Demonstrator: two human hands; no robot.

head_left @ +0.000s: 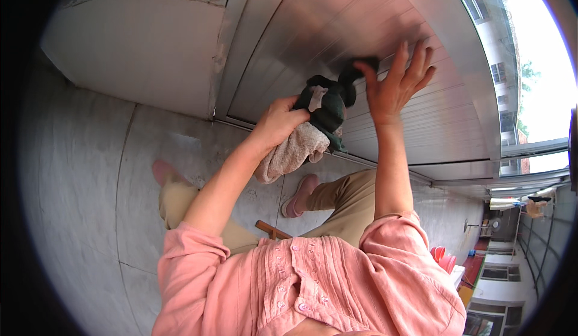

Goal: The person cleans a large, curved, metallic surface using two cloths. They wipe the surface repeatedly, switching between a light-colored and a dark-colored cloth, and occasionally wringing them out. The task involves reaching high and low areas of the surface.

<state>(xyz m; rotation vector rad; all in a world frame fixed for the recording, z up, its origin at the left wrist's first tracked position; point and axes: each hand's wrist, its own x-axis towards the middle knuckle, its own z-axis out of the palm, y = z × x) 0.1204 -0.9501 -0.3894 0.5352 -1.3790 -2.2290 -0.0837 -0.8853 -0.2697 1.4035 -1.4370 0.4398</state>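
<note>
The left hand (278, 119) grips a bundled beige-and-green cloth (313, 128) closed-fisted; at its three o'clock, the right hand (394, 86) presses open-palmed against the metal panel (325, 29).

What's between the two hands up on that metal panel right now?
In the head view, the dark green cloth bridges the gap: the left hand grips its bunched end together with a beige towel, and the right hand presses its far end against the ribbed metal panel.
</note>
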